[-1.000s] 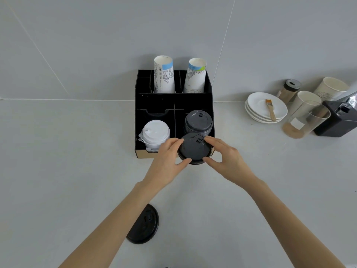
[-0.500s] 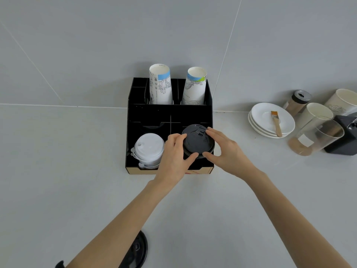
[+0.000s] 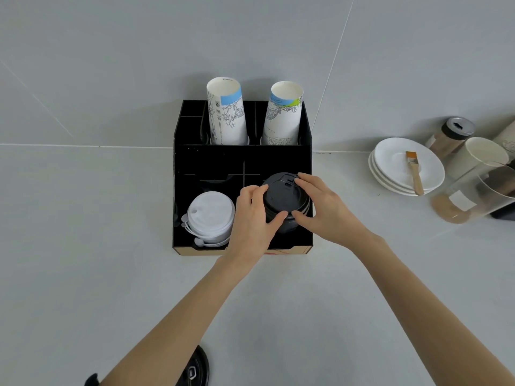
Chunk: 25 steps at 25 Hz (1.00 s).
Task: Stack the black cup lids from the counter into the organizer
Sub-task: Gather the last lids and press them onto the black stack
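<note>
Nearest the counter's (image 3: pixel 83 274) front edge, a loose black lid (image 3: pixel 196 370) lies flat, partly hidden under the left forearm. Farther in, the black organizer (image 3: pixel 242 162) stands against the wall at the counter's back edge. Both hands meet over its front right compartment: the left hand (image 3: pixel 252 218) and the right hand (image 3: pixel 324 208) pinch the top black lid (image 3: pixel 282 195) from opposite sides, each with thumb at the near rim and fingers curled over the far rim. This lid sits on a stack of black lids (image 3: pixel 289 224) inside that compartment. The front left compartment, just beside it, holds a stack of white lids (image 3: pixel 210 217). In the organizer's rear row, two stacks of paper cups stand upside down: one with a blue band (image 3: pixel 227 112), one with a green and blue band (image 3: pixel 284 114). Toward the counter's back right corner rest stacked white saucers (image 3: pixel 395 174) carrying a small brush (image 3: pixel 414 172), a shaker jar (image 3: pixel 451 136), a white cup (image 3: pixel 479 156) and a clear container (image 3: pixel 473 196) of brown powder.
</note>
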Tool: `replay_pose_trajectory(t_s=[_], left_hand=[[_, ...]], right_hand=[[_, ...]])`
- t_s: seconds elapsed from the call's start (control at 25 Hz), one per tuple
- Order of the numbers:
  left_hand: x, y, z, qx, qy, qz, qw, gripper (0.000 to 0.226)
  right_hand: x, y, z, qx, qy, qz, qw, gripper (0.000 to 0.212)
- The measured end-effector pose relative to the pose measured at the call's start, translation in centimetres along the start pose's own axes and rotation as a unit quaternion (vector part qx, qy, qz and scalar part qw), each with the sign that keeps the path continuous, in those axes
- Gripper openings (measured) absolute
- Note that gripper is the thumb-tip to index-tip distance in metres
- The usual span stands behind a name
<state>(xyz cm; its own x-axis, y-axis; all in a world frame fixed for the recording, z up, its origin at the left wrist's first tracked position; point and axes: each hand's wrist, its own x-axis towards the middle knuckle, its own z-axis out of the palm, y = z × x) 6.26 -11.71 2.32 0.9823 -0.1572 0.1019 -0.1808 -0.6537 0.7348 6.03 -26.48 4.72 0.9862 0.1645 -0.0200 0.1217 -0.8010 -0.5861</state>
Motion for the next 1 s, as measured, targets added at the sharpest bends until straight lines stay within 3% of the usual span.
replay_pose_trajectory(t_s=[0.68,1.0], left_hand=[[-0.3,-0.3,-0.4,0.009,-0.03,0.0,1.0,0.056],[-2.2,-1.2,-3.2,0.026,-0.061,0.001,0.998,0.056]], right_hand=[[-0.9,-0.5,0.5,-0.006,-0.004,0.032,0.999,0.061],[-2.3,-3.0,0.8,-0.043,0.023,-0.005,0.999,0.058]])
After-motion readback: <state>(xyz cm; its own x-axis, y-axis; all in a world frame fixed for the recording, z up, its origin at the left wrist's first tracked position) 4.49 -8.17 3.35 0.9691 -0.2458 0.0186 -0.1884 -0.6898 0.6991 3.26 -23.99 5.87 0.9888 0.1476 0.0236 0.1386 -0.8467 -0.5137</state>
